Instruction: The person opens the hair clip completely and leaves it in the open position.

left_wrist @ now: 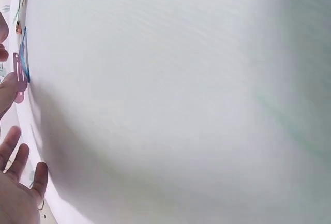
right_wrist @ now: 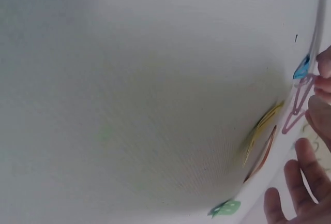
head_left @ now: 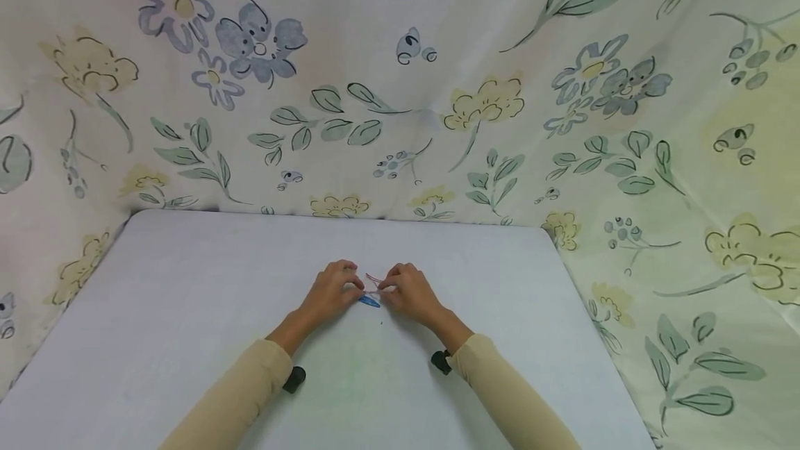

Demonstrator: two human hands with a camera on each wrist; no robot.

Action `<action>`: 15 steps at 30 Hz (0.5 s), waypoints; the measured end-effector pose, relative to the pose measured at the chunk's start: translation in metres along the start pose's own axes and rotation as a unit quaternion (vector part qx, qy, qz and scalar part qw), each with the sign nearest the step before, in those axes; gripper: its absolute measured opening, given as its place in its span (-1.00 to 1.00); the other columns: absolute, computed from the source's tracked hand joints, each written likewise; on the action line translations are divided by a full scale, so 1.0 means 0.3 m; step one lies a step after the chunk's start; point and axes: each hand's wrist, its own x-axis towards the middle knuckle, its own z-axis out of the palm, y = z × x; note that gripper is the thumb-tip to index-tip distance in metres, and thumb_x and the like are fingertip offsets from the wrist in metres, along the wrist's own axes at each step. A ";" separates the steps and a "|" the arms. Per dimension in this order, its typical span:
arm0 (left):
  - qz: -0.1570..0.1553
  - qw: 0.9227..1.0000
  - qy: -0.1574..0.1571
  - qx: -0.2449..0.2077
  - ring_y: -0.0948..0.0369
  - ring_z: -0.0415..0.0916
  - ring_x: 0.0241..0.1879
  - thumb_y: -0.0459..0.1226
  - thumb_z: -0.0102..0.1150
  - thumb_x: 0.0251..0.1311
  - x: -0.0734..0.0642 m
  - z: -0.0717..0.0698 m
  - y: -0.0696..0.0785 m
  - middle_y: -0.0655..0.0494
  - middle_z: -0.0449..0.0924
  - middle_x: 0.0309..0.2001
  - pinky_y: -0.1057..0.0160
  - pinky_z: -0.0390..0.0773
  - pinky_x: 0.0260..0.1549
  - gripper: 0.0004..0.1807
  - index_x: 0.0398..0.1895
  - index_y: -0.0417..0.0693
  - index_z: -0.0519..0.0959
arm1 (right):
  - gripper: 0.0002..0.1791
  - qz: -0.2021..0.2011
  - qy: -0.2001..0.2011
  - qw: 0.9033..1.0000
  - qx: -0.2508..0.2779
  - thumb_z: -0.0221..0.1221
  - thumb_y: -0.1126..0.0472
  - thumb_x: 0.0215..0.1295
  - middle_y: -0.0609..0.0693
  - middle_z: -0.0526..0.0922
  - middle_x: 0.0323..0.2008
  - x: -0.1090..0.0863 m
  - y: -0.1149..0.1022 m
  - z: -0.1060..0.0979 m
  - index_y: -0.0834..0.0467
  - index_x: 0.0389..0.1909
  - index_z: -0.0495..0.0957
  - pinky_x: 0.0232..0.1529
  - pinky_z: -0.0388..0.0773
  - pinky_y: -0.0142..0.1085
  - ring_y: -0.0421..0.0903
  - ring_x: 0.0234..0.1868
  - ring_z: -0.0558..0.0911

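A pink snap hair clip (right_wrist: pixel 297 97) stands spread in a V between both hands in the right wrist view. The left hand (head_left: pixel 334 290) pinches one end of it with thumb and forefinger. From the other side, the right hand (head_left: pixel 409 292) pinches it too, its remaining fingers (right_wrist: pixel 309 162) loosely spread. Just below the fingertips lies a blue snap hair clip (head_left: pixel 369 301) on the white table. In the left wrist view, pink clip and blue clip (left_wrist: pixel 24 53) overlap at the left edge. Fingertips hide part of the pink clip.
The right wrist view also has a yellow hair clip (right_wrist: pixel 261 128), an orange-brown clip (right_wrist: pixel 264 154) and a green clip (right_wrist: pixel 226 208) on the table. A floral cloth (head_left: pixel 375 89) hangs behind the white table (head_left: pixel 187 276). Dark wrist devices (head_left: pixel 294 380) sit under both sleeves.
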 end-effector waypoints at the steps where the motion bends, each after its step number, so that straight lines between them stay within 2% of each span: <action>1: 0.006 1.000 0.002 0.000 -0.15 0.36 0.23 -0.30 0.38 0.18 -0.004 -0.001 -0.003 -0.18 0.50 0.17 -0.27 0.32 0.13 -0.89 -0.24 -0.10 0.74 | -0.86 0.000 0.000 1.000 0.005 0.32 0.21 0.28 0.00 0.63 -0.14 -0.002 -0.001 0.000 0.06 -0.18 0.79 -0.01 0.48 -0.16 -0.06 -0.08 0.50; 6: 0.030 1.000 0.003 0.000 -0.14 0.35 0.24 -0.32 0.42 0.12 -0.019 0.002 -0.018 -0.18 0.48 0.21 -0.27 0.32 0.14 -0.89 -0.26 -0.07 0.75 | -0.89 -0.007 -0.014 0.999 0.030 0.36 0.20 0.25 -0.06 0.63 -0.16 -0.013 -0.007 0.001 0.04 -0.23 0.80 0.01 0.48 -0.17 -0.10 -0.06 0.50; 11: 0.049 0.998 -0.026 0.013 -0.12 0.35 0.27 -0.30 0.48 0.06 -0.024 0.005 -0.023 -0.16 0.51 0.22 -0.26 0.30 0.19 -0.85 -0.26 -0.05 0.80 | -0.88 -0.025 -0.042 0.999 0.019 0.42 0.15 0.17 -0.07 0.64 -0.15 -0.020 -0.014 0.006 0.05 -0.27 0.80 0.03 0.46 -0.15 -0.10 -0.04 0.50; 15: 0.039 0.998 -0.038 0.017 -0.12 0.37 0.25 -0.28 0.48 0.06 -0.022 0.005 -0.026 -0.16 0.52 0.20 -0.25 0.29 0.20 -0.82 -0.22 -0.02 0.80 | -0.85 -0.018 -0.053 0.998 -0.002 0.43 0.12 0.16 -0.08 0.65 -0.14 -0.018 -0.018 0.012 0.03 -0.26 0.80 0.06 0.45 -0.15 -0.11 -0.03 0.49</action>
